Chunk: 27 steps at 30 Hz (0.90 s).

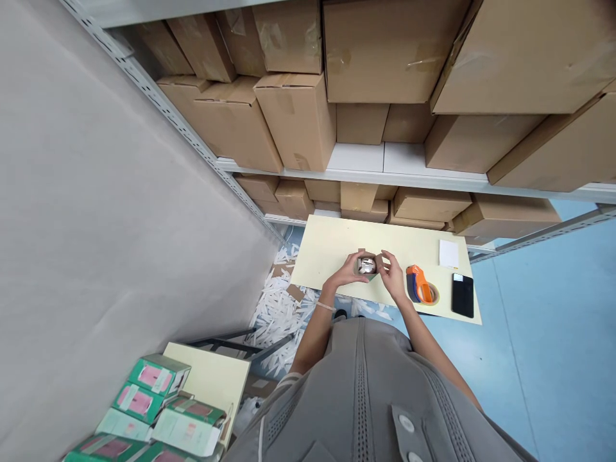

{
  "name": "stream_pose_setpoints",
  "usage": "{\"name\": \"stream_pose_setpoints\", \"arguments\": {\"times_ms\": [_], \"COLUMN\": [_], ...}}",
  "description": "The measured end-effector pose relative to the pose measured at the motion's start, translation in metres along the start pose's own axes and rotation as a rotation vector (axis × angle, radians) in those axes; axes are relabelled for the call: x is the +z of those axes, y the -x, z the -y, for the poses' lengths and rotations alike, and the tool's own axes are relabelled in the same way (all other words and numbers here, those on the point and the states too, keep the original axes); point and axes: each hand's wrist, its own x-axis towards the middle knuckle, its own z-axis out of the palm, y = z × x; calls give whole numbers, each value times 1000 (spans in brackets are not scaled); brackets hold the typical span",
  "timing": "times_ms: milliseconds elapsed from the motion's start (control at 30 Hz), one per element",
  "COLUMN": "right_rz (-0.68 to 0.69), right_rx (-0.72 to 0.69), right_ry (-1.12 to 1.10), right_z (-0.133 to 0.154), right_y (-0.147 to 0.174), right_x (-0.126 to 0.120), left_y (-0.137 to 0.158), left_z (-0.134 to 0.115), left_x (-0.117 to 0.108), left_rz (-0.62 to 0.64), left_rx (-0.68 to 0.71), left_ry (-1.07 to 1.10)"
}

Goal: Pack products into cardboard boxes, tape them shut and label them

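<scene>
A small open cardboard box (371, 277) sits between my hands over the cream table (332, 247). Inside it shows a shiny silvery object (366, 265), too small to name. My left hand (347, 273) curls round the box's left side, thumb at the near edge and fingers at the far edge. On the other side my right hand (392, 274) pinches the raised flap at the right of the box. An orange and blue tape dispenser (418, 285) with a roll of tape lies just right of my right hand.
A black phone (462, 295) and a white paper stack (448, 254) lie on the table's right. Shelves of cardboard boxes (298, 122) rise behind it. White paper strips (279, 308) cover the floor at left. Green boxes (154, 378) stand on a second table (212, 372) at lower left.
</scene>
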Motion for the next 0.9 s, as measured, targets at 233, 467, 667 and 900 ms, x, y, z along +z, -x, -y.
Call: {"name": "stream_pose_setpoints", "arguments": {"times_ms": [233,467,667,900], "right_rz": [-13,-26,6,93], "right_rx": [74,54,8,-146], "right_ry": [-40,-30,11,255], "right_z": [-4,-4,-3,-4], "right_y": [-1,-1,1,13], "right_x": [0,1,7,16], "left_y": [-2,-6,-7,-6], "left_z": [-14,-24,-24,-7], "left_x": [4,7,18,30], "left_rz": [-111,-148,-188,-231], "left_rx": [83,23,40,51], "left_ry": [-103,-354,-602,-509]}}
